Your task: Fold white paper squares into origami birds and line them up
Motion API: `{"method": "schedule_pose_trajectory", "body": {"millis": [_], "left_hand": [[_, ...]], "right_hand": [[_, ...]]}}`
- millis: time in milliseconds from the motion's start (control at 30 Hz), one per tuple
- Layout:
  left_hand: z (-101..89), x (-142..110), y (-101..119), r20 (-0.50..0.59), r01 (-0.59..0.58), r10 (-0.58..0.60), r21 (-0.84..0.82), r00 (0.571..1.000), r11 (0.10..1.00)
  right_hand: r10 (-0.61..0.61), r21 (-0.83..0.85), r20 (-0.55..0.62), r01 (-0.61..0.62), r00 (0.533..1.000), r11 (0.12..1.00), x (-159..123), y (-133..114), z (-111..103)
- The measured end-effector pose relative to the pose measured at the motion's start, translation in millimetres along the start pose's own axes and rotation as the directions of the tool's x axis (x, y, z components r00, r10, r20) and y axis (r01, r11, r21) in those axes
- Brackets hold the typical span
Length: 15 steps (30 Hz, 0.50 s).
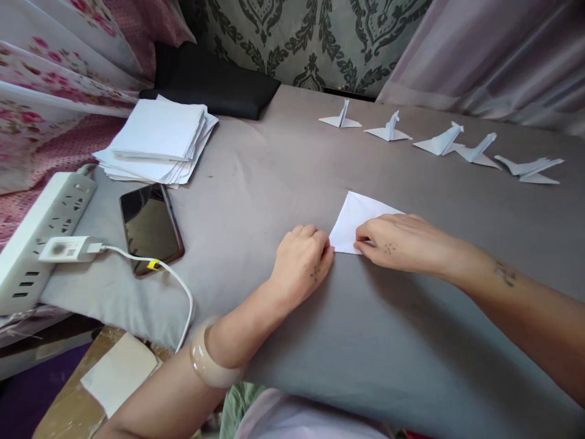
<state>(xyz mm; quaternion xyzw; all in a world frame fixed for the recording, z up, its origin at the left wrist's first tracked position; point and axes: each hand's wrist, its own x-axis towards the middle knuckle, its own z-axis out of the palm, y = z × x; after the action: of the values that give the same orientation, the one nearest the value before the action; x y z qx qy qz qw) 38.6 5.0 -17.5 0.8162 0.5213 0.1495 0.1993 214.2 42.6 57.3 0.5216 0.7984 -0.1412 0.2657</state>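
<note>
A folded sheet of white paper (361,210) lies on the grey cloth surface in front of me. My left hand (304,262) has its fingers curled together at the paper's left corner, pinching it. Over the paper's lower right part rests my right hand (397,241), its thumb and fingertips pressed together on the near edge. The right hand hides the right end of the paper. Beyond it, several folded white paper birds (443,141) stand in a row at the back right.
A stack of white paper sheets (155,131) sits at the back left, beside a black folded item (214,79). Nearer are a phone (150,222) and a white power strip (59,210) with a charger (68,249). Its white cable (183,286) hangs over the near edge by my left forearm.
</note>
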Motion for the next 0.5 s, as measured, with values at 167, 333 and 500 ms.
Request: {"method": "schedule_pose_trajectory", "body": {"millis": [167,333,500], "left_hand": [[2.4,1.3,-2.8,-0.018,-0.149,0.148,-0.050,0.989,0.988],[-1.1,3.6,0.3,0.117,-0.318,0.320,-0.039,0.940,0.947],[-6.5,0.8,7.0,0.218,-0.293,0.267,0.094,0.939,0.952]], "right_hand": [[-0.008,0.038,-0.004,0.008,1.000,0.999,1.6,5.3,0.2],[0.158,0.467,-0.387,0.046,0.909,0.883,-21.8,23.6,15.3],[0.401,0.617,-0.625,0.108,0.670,0.780,-54.4,33.8,53.8]]}}
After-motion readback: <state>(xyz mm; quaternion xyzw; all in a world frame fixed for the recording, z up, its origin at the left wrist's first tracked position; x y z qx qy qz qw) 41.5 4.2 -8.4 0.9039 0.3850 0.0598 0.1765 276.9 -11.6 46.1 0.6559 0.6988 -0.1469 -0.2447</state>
